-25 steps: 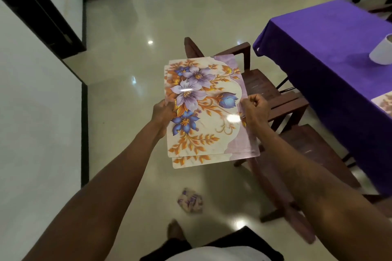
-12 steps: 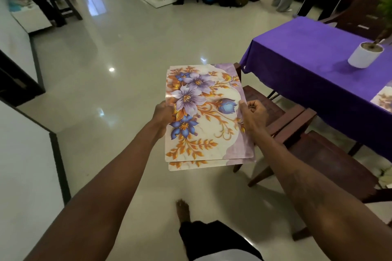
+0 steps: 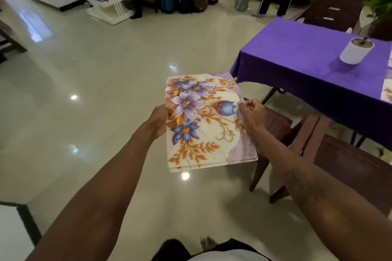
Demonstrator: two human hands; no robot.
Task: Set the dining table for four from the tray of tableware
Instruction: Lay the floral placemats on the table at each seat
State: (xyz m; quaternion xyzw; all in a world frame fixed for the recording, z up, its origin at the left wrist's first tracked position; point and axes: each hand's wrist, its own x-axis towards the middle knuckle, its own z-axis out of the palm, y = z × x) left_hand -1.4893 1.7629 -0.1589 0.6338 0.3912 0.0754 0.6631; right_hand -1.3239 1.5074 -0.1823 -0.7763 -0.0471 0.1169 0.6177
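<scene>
hands: left hand (image 3: 159, 119), right hand (image 3: 253, 114) gripping placemats (image 3: 206, 125) between

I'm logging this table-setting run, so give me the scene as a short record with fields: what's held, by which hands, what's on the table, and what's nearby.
held item: stack of floral placemats, more than one edge showing at the bottom
left hand: grips the stack's left edge
right hand: grips the stack's right edge
stack position: in the air over the floor, left of the table
table: covered with a purple cloth
on the table: white plant pot; part of another placemat at the right frame edge
nearby: wooden chairs beside the table
</scene>
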